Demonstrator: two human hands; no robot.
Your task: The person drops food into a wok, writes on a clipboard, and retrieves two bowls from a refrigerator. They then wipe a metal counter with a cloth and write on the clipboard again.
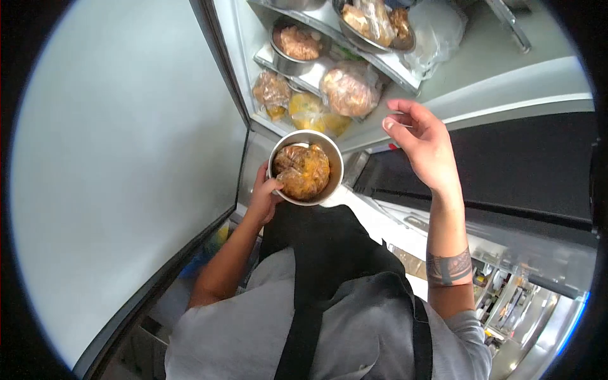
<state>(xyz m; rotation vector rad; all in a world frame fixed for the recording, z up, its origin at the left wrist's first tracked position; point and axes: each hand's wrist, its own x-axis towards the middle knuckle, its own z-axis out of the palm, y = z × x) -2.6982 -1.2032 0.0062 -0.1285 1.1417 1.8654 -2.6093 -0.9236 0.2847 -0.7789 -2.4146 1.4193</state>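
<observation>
My left hand (265, 195) grips the left side of a round metal pot (337, 170), its thumb over the rim. Inside the pot lies a clear plastic bag of brown and orange food (303, 171). To the right, my right hand (418, 136) is raised in the air in front of the fridge shelves, fingers curved and apart, holding nothing. Beyond the pot, a yellow bag (307, 111) and a bag of pale pink food (351, 88) sit in the fridge.
A large open door (139, 145) fills the left side. On the fridge shelves stand a metal pot of pinkish food (297, 47) and a bowl with bagged food (373, 28). A black surface (519, 164) lies at the right.
</observation>
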